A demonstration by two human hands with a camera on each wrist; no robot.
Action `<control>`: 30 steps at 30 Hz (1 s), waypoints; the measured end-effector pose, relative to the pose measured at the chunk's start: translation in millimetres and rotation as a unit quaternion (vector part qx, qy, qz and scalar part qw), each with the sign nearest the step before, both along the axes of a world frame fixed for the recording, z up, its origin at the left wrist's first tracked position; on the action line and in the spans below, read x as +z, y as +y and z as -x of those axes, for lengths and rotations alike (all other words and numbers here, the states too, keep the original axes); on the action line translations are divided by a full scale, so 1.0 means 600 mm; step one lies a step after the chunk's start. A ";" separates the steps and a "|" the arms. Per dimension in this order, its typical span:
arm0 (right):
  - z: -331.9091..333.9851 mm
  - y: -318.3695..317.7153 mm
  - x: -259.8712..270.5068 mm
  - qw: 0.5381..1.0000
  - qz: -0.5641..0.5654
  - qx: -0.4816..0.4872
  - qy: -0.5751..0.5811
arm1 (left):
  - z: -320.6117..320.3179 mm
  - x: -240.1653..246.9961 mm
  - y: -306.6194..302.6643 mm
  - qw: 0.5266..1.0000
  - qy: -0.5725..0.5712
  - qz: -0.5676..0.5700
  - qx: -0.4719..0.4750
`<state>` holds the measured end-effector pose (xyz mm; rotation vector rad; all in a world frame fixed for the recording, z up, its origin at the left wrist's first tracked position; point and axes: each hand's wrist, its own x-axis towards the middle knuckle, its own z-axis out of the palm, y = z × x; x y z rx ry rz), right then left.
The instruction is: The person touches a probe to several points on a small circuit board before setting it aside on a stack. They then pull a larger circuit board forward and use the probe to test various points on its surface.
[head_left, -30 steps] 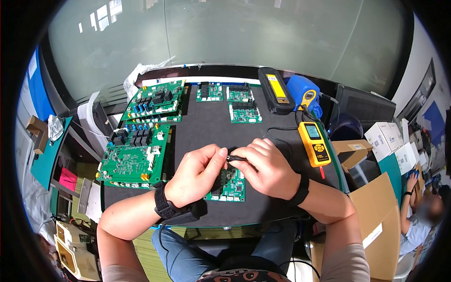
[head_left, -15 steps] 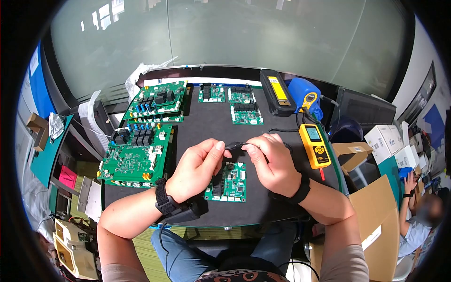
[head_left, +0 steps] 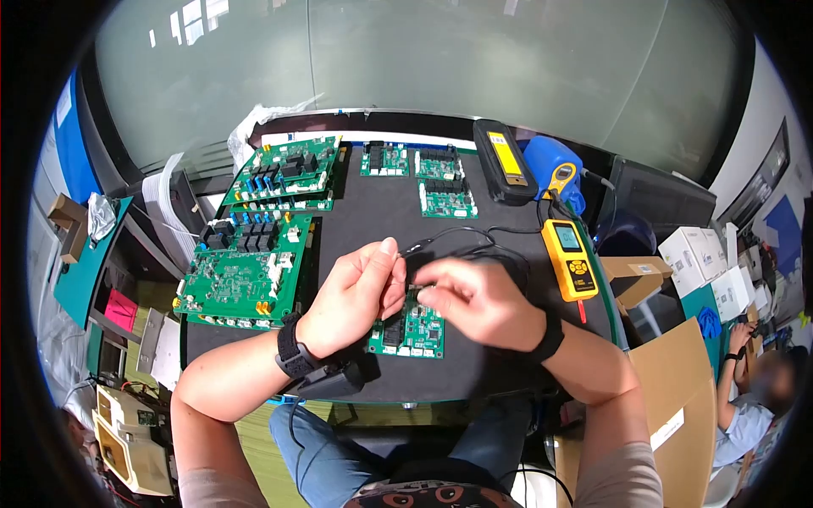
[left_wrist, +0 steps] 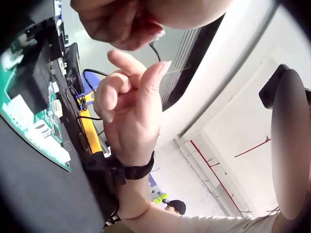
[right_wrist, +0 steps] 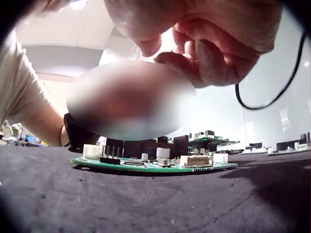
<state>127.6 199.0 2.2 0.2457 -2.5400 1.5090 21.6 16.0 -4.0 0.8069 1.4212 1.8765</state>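
Note:
My left hand point(head_left: 356, 288) is over the front middle of the mat, its thumb and fingers pinching the end of a thin black cable point(head_left: 461, 229). The cable trails back across the mat toward the yellow handheld meter point(head_left: 569, 261) on the right. Close beside it, my right hand point(head_left: 487, 305) is blurred, with loosely bent fingers. In the left wrist view its thumb stands apart from the index finger, and a faint thin line shows at the thumb tip. Below both hands lies a small green circuit board point(head_left: 415, 334), partly covered by them.
Large green circuit boards point(head_left: 241, 271) are stacked at the left. Several small boards point(head_left: 447, 199) lie at the back. A black case point(head_left: 506, 162) and a blue device point(head_left: 550, 165) stand at the back right. Cardboard boxes point(head_left: 677, 398) flank the right side; another person point(head_left: 749, 415) sits beyond.
Both hands held the black cable between them before; my right hand has let go and dropped slightly toward me. The cable now runs loose from my left fingertips.

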 end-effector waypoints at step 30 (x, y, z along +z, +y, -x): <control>0.018 0.022 -0.044 0.998 -0.028 0.002 -0.053 | 0.035 -0.028 -0.016 0.900 0.331 0.283 -0.005</control>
